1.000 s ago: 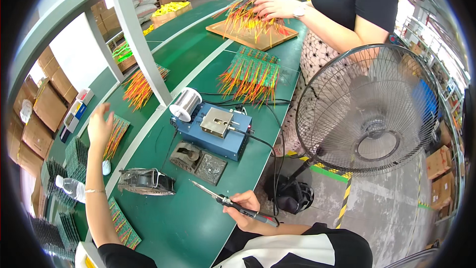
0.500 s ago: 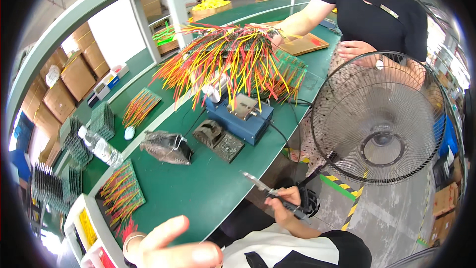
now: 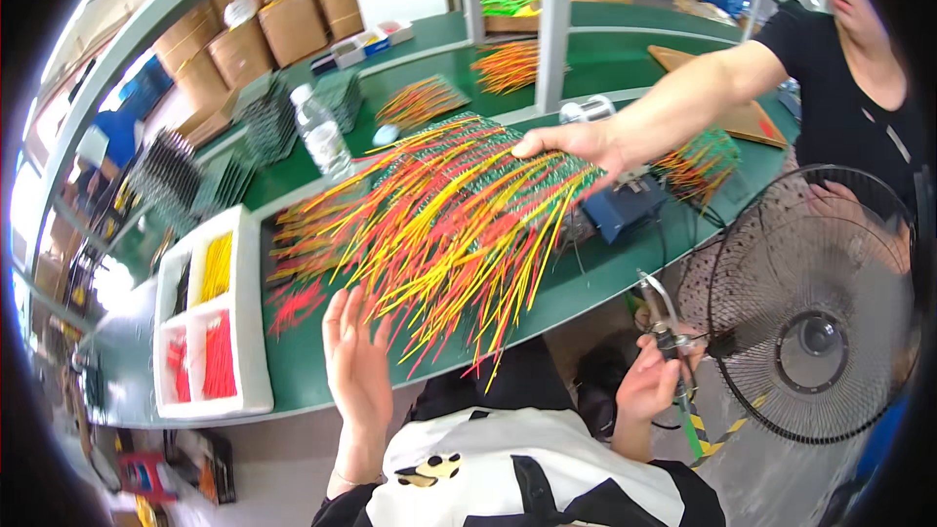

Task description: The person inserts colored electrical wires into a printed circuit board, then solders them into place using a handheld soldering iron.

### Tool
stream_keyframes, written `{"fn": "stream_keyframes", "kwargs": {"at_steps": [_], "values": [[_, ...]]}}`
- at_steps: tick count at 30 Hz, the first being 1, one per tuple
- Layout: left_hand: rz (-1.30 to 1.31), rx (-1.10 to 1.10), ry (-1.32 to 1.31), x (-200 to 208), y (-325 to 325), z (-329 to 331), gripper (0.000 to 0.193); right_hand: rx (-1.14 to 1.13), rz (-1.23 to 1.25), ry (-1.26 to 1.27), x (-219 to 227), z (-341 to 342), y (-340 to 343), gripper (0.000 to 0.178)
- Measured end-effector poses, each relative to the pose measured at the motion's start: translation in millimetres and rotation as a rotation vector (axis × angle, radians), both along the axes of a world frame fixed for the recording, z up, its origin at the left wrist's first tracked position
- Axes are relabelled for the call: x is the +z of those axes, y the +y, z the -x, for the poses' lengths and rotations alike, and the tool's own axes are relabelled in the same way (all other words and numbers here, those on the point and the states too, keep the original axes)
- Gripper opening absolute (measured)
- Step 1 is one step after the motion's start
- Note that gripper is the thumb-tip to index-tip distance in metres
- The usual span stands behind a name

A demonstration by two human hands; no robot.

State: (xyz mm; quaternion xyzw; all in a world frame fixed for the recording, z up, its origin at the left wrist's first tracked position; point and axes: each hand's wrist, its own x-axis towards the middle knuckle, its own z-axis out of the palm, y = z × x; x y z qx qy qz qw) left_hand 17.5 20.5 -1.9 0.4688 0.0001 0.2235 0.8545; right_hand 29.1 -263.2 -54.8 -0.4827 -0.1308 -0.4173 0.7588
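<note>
My left hand [image 3: 356,361] is raised at the table's front edge, fingers stretched up and holding nothing. It is beside the hanging ends of a bundle of red and yellow wires [image 3: 459,234]. The wires are attached to a green circuit board panel [image 3: 468,132], which a co-worker's hand [image 3: 581,146] holds over the table from the right. My right hand [image 3: 649,381] is closed around a soldering iron [image 3: 664,322] with a metal tip and a curved tube, tip pointing up, off the table's edge.
A white foam tray [image 3: 256,371] with yellow and red wires stands left. Behind are a water bottle [image 3: 320,137], stacked dark panels [image 3: 265,122] and more wired boards [image 3: 420,102]. A blue box [image 3: 625,207] sits under the co-worker's arm. A caged fan [image 3: 810,332] stands right.
The view has swung left. The co-worker's hand has brought the wired panel toward me, over the table's middle. My left hand has turned upright beside the wires; my right still holds the soldering iron.
</note>
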Motion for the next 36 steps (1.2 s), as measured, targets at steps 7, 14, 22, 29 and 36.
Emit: {"fn": "stream_keyframes", "kwargs": {"at_steps": [7,14,22,29,36], "values": [[0.229,-0.038,0.124,-25,26,29,0.060,0.372,0.032,-0.093,9,-5,7,0.025],[-0.094,0.245,0.206,-25,37,17,0.067,0.606,-0.172,0.072,-19,-24,32,0.036],[-1.625,0.220,0.073,12,-23,1,0.082,0.705,-0.079,0.049,-14,-36,31,0.034],[-1.796,0.206,0.151,-21,-50,-37,0.085,0.578,-0.193,0.085,-16,-23,25,0.037],[-1.839,0.124,0.224,-15,-38,-38,0.086,0.539,-0.133,0.040,-20,-56,29,0.033]]}}
